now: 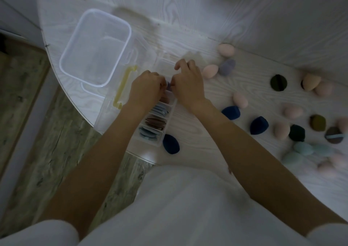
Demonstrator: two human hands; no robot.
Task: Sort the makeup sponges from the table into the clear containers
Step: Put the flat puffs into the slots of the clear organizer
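A narrow clear divided container (170, 112) lies on the white table, its compartments holding flat puffs in blue, brown and grey. Over its middle my left hand (146, 87) and my right hand (188, 82) meet, both pinching a small purple puff (169, 85) between their fingertips. A large clear tub (75, 44) stands empty to the left. Loose egg-shaped sponges are scattered to the right: pink (211, 71), grey-purple (227, 67), navy (231, 112) and teal (303, 148). One navy sponge (171, 143) rests by the container's near end.
A clear lid with a yellow handle (123, 86) lies under the tub's near side. The round table's edge (131, 152) curves close to my body, with wooden floor (37, 133) at the left. A dark round puff (278, 82) lies at the right.
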